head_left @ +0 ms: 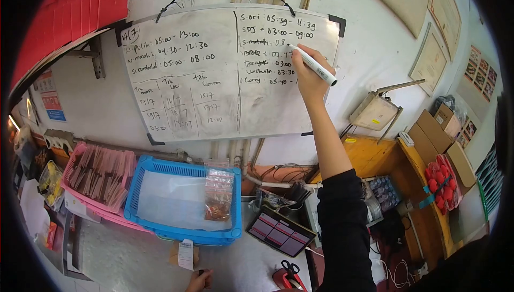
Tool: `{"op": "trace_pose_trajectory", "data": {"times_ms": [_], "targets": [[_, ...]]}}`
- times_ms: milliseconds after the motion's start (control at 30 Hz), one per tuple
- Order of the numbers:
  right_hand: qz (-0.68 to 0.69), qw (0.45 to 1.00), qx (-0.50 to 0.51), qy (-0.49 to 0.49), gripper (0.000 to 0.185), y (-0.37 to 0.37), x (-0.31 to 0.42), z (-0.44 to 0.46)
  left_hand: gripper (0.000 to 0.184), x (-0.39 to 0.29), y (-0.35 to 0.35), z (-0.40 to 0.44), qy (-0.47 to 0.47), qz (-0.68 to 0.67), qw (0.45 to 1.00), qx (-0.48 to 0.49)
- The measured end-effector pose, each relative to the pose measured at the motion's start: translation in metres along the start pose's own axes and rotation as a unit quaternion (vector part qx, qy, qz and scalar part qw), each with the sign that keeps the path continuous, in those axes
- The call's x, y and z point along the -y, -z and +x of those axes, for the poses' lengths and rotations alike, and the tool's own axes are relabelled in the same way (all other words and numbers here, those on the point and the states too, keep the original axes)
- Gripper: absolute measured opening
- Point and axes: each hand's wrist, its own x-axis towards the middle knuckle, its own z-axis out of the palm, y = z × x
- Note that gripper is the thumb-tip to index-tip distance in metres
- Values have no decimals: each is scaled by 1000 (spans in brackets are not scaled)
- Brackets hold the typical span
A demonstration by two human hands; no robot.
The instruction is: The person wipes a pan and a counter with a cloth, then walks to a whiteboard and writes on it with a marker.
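My right hand (312,72) is closed around a white marker pen (316,66), its tip on the whiteboard (273,110) at the end of "08" in the third line of the right column. Rows of handwritten names and times in black fill much of the board, which hangs on a black cord. Low in view, above the metal table, my left hand (199,281) is curled closed. A small black cap-like piece (201,272) shows between its fingers. Close to that hand lies a printed paper slip (186,254).
A blue basket (182,234) holds a plastic bag of reddish-brown contents (218,198). Left of it, a pink basket (69,177) is full of flat packets. A tablet (281,231), red-handled scissors (290,268) and an orange wooden shelf (428,206) stand to the right.
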Motion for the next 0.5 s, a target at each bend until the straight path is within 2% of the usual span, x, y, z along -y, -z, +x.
{"op": "trace_pose_trajectory", "data": {"times_ms": [67, 200, 300, 333, 367, 433, 467, 500], "targets": [[7, 1000, -6, -12, 17, 1, 1, 1, 33, 14, 6, 12, 11, -13, 1000, 8], [-12, 1000, -3, -22, 17, 6, 1, 2, 32, 0, 0, 3, 28, -2, 1000, -9], [-19, 999, -16, -23, 17, 6, 0, 4, 34, 7, 7, 8, 44, -36, 998, 33], [-18, 999, -23, -27, 17, 7, -1, 5, 34, 20, -2, 12, -32, 167, 982, -84], [-19, 999, -19, -29, 17, 7, -1, 5, 34, 38, -19, 17, -108, 358, 907, -196], [-19, 999, -12, -34, 16, 7, -2, 5, 35, 26, -23, 10, -115, 369, 899, -208], [-18, 999, -13, -30, 17, 9, -2, 3, 35, 8, -9, 4, -47, 189, 975, -110], [-17, 999, -13, -25, 18, 11, -4, 2, 35, -5, -3, -1, 24, -1, 1000, -5]]}}
